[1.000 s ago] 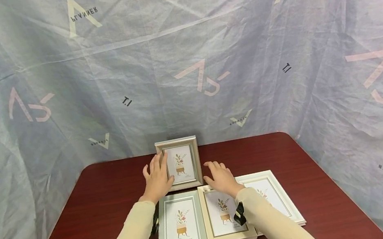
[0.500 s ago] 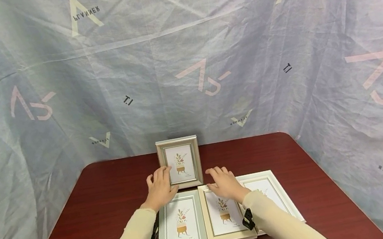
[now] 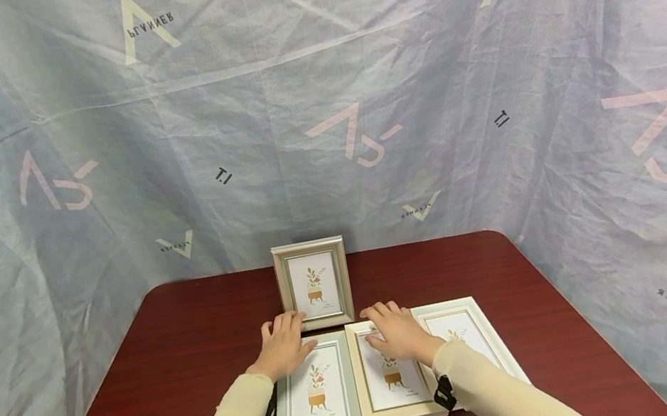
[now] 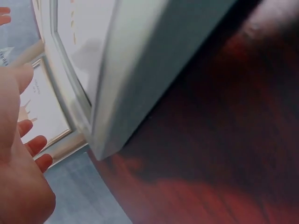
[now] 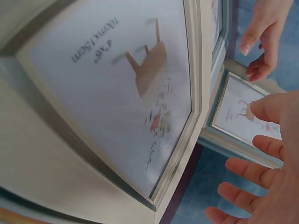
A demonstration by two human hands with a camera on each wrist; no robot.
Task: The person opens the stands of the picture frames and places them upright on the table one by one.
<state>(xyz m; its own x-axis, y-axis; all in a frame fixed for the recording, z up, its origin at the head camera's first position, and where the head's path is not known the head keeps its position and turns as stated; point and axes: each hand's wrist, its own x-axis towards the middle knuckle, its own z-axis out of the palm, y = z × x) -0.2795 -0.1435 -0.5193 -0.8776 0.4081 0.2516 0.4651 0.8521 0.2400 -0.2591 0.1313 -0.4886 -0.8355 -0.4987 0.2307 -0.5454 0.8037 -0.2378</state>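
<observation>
Green frame [image 3: 317, 404], cream frame [image 3: 392, 386] side by side on surface [image 3: 190, 373], long axes pointing away. Left hand [image 3: 283, 348] over green's far corner, right hand [image 3: 397, 333] over cream's far end; fingers loosely spread, nothing held. Champagne frame [image 3: 315, 285] beyond, left hand nearer.

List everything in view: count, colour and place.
Grey-green frame: one, grey-green, front row, left
Cream frame: one, cream, front row, middle
White frame: one, white, front row, right, partly hidden
Champagne frame: one, pale beige, behind the front row
Table: one, dark red-brown, under the frames
Fabric backdrop: number of sheets unclear, grey-blue, printed, behind and beside the table
Wrist devices: two, black, one at each wrist
Sleeves: two, cream, on both arms
Left hand: one, bare, at the grey-green frame's far end
Right hand: one, bare, over the cream frame's far end
</observation>
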